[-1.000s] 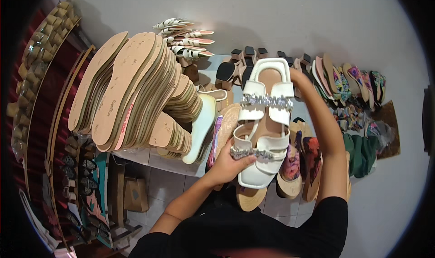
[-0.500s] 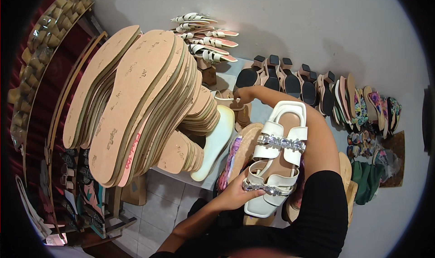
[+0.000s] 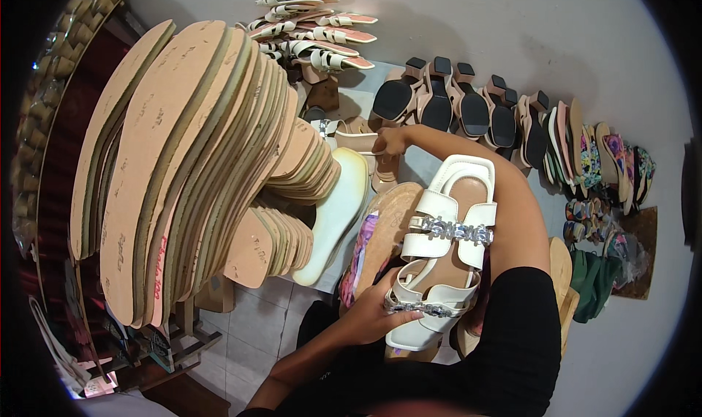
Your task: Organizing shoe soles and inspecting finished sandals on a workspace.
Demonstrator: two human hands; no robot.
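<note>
My left hand (image 3: 371, 313) is closed around a pair of white square-toed sandals (image 3: 469, 170), stacked together, with clear jewelled straps across them. The thumb presses on the lower jewelled strap. Farther off, my right hand (image 3: 393, 140) reaches across to the left, its fingers closed on the end of a beige sandal (image 3: 356, 142) that has a jewelled strap at its far end. The fingertips are partly hidden. Just below that hand lies a brown sandal piece (image 3: 385, 173). Beside the white sandals are a cork-coloured sole (image 3: 397, 216) and a purple patterned strap (image 3: 357, 260).
Tall stacks of beige insoles (image 3: 172, 124) stand at the left, with a pale foot-shaped form (image 3: 338, 205) next to them. White sandals (image 3: 322, 36) pile up at the back. Heeled shoes with black soles (image 3: 435, 113) line the wall, then patterned sandals (image 3: 618, 157) and green bags (image 3: 591, 289).
The insole stacks and pale form have shifted left in view and look larger. The jewelled strap of the beige sandal now shows beyond my right hand. My left hand still holds the white sandals.
</note>
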